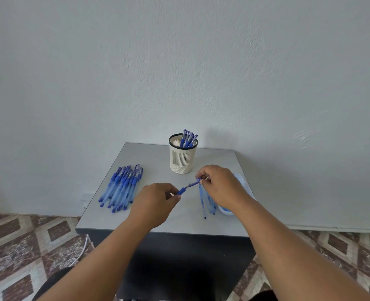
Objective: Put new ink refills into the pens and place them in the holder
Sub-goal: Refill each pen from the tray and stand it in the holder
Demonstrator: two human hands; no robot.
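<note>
Over the middle of the small grey table, both hands hold one blue pen. My left hand grips its blue grip end. My right hand pinches the blue cap at the pen's tip, and a short bit of metal tip shows between the two parts. A cream slotted holder with a black rim stands at the back, with several blue pens in it. A pile of blue pens lies at the left. Several thin refills lie under my right hand.
A pale blue tray sits at the table's right edge, partly hidden by my right wrist. A plain wall rises right behind the table. Patterned floor tiles surround it, and a white cable trails down at the front left corner.
</note>
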